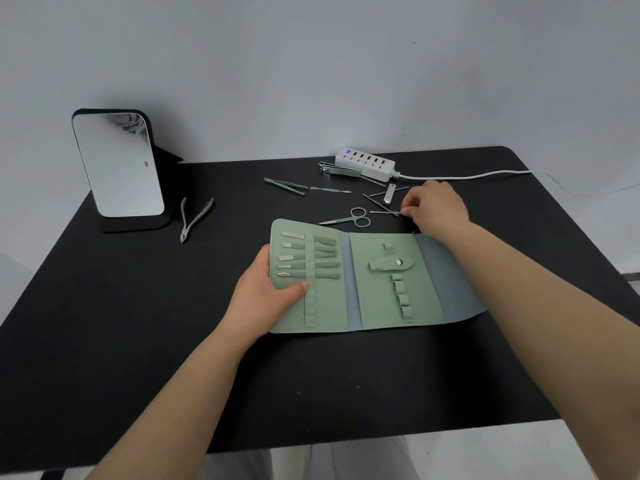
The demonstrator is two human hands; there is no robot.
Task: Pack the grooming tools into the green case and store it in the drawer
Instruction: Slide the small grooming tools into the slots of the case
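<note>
The green case [374, 306] lies unfolded on the black table [138, 341]. Several tools sit under the elastic strap of its left panel. My left hand [266, 296] holds that panel's left edge, thumb on top. Beyond the case, my right hand [436, 209] pinches the end of a thin metal pick [382, 212]. Loose around it lie small scissors [351, 219], a small nail clipper [390, 194], a large nail clipper [337, 169], tweezers [285, 185], a slim pusher [330, 190] and cuticle nippers [194, 220] further left.
A standing mirror [117, 164] is at the back left. A white power strip [365, 162] with its cable [485, 174] runs along the back edge toward the right. A grey wall rises behind the table. No drawer is in view.
</note>
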